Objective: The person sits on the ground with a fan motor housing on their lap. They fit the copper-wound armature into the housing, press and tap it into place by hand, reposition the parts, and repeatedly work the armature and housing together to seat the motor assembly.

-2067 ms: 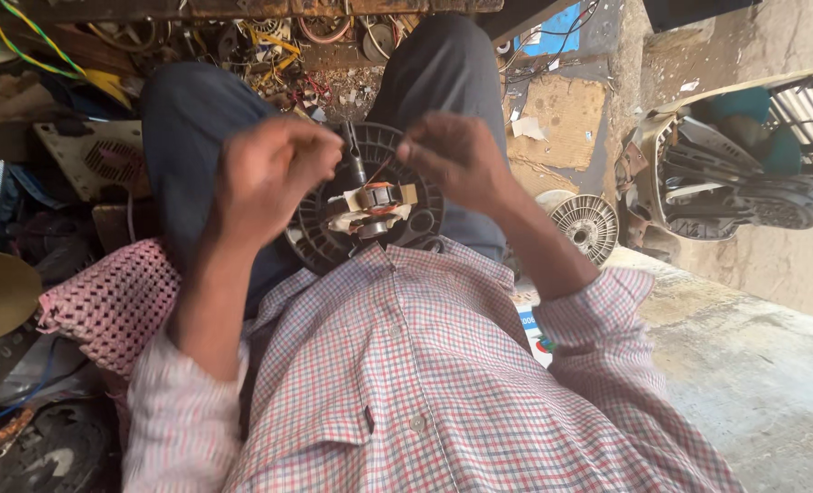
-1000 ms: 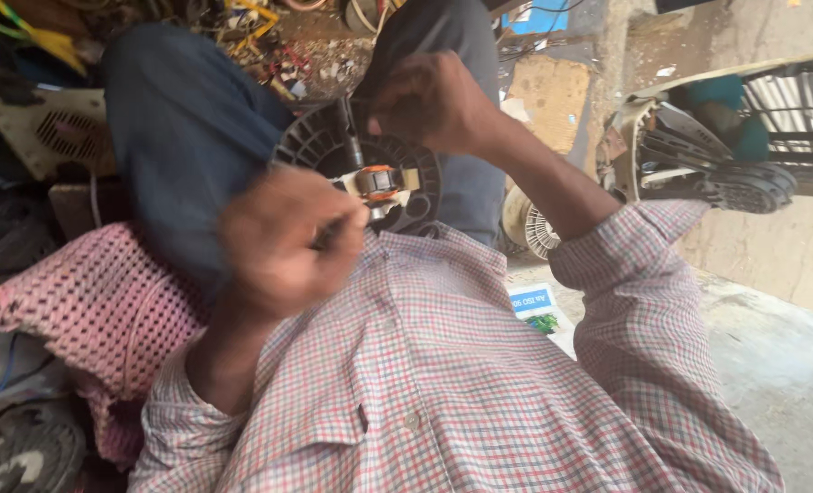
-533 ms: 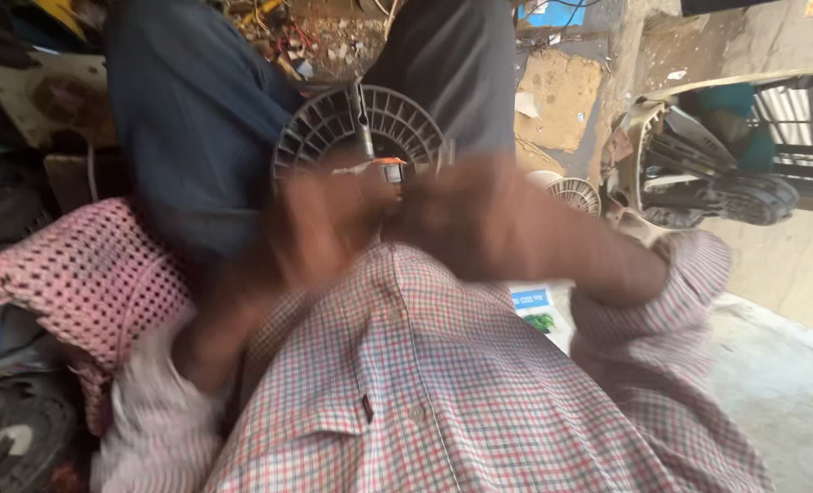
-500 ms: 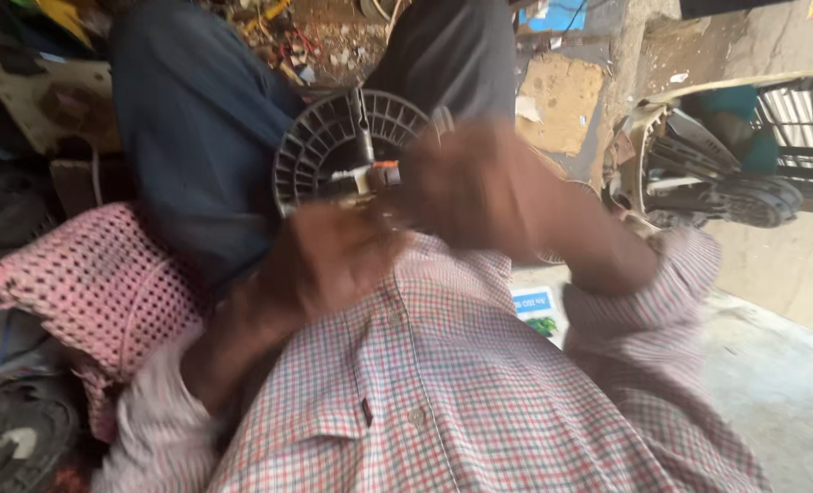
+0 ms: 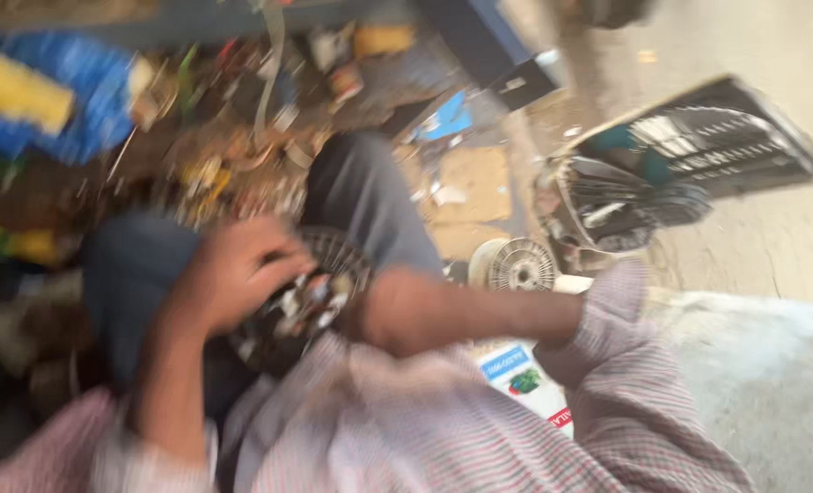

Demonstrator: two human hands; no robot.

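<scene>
- The whole view is smeared by motion blur, so fine detail cannot be made out.
- A round black fan motor (image 5: 311,297) with a ribbed rim is seen resting in the lap, between the two knees in dark blue trousers (image 5: 128,274).
- The left hand (image 5: 233,274) is laid over the left side of the fan motor, with the fingers (image 5: 279,265) curled across its top; it is touching the motor, but whether it is gripped cannot be told.
- The right hand (image 5: 379,315) is pressed against the right side of the fan motor; it is too blurred for its opening or its hold to be told.
- Small pale and reddish parts are seen at the middle of the motor, between the two hands.
- A checked shirt (image 5: 425,429) fills the bottom of the view, with its cuffs pushed up at both forearms.
- A white round ribbed part (image 5: 516,265) lies on the ground just beyond the right forearm.
- A small printed card (image 5: 525,383) lies under the right elbow.
- A dark fan with a wire guard (image 5: 626,196) lies well off to the right.
- A heap of mixed scrap (image 5: 215,137) is piled beyond the knees.
</scene>
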